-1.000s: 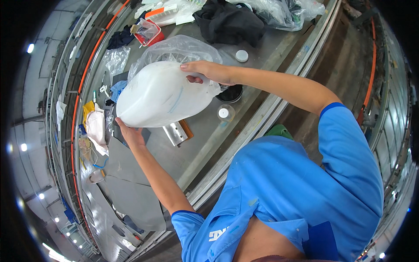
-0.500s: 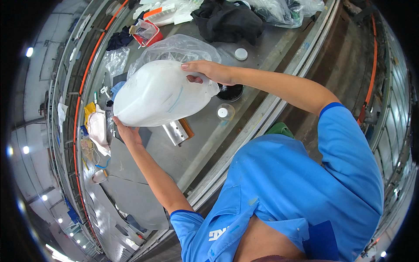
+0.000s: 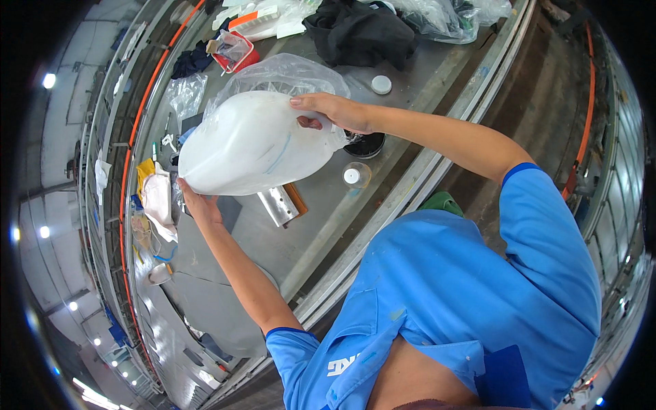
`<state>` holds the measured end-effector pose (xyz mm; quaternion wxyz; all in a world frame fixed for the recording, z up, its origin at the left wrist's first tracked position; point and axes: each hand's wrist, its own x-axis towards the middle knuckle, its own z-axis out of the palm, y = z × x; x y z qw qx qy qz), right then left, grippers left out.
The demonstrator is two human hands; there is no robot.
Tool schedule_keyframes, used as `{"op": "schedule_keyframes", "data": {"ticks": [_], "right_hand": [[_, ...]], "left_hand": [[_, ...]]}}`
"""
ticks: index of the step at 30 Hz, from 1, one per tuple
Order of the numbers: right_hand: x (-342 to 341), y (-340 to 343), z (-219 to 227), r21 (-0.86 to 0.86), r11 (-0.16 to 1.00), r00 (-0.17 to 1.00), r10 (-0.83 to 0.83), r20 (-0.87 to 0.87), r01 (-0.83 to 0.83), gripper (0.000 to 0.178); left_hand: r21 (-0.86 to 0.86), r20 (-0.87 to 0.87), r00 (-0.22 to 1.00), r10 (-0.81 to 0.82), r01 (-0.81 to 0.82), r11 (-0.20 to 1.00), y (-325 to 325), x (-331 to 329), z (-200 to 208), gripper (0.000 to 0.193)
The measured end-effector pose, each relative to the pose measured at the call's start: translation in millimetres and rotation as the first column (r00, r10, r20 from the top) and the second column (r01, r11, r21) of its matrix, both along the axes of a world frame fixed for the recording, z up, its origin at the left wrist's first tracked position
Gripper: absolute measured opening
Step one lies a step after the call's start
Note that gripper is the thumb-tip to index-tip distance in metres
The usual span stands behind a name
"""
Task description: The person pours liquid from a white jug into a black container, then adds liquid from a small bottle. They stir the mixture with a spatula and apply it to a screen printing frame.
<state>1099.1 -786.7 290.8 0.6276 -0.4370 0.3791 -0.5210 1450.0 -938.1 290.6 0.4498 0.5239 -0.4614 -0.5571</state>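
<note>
A large white plastic jug (image 3: 246, 147) lies on its side in the air above the table, its neck end toward the right. My right hand (image 3: 335, 113) is closed through its handle, with fingers showing in the handle hole. At the other end, my left hand (image 3: 200, 205) grips the jug's base from below. The neck is right over or beside a round black container (image 3: 365, 145), partly hidden by the jug and my right hand. Close by stands a small clear bottle with a white cap (image 3: 352, 176). A loose white lid (image 3: 381, 85) lies farther back.
Under the jug is a shiny metal scraper-like piece with a brown edge (image 3: 278, 206). Behind it lie a clear plastic bag (image 3: 294, 72), a red container (image 3: 236, 55) and black cloth (image 3: 359, 34). White and yellow cloths (image 3: 157, 198) are at the left. A metal rail (image 3: 410, 181) edges the table.
The whole view has shifted slightly. Both hands keep the same hold on the jug, and its tilt looks nearly the same.
</note>
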Motion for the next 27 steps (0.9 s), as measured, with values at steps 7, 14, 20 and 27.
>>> {"op": "schedule_keyframes", "data": {"ticks": [7,14,20,27], "right_hand": [[-1.1,1.3,1.4,0.013,1.000,1.000,0.000,0.022,0.000,0.043],[-0.1,1.1,1.4,0.005,1.000,0.999,0.000,0.052,0.000,0.043],[-2.1,2.0,3.7,-0.007,1.000,0.999,0.009,0.046,-0.009,0.043],[0.5,2.7,11.2,0.006,1.000,0.999,0.002,0.052,-0.003,0.042]], "left_hand": [[0.002,0.051,0.998,0.040,-0.040,0.999,1.0,-6.5,5.5,0.092],[-0.015,0.041,0.998,0.037,-0.036,0.999,-0.4,-4.8,7.4,0.091],[-0.040,0.063,0.998,0.032,-0.029,0.999,4.6,-11.9,16.5,0.091],[-0.015,0.069,0.996,0.048,-0.047,0.999,-1.3,-4.8,12.0,0.094]]}}
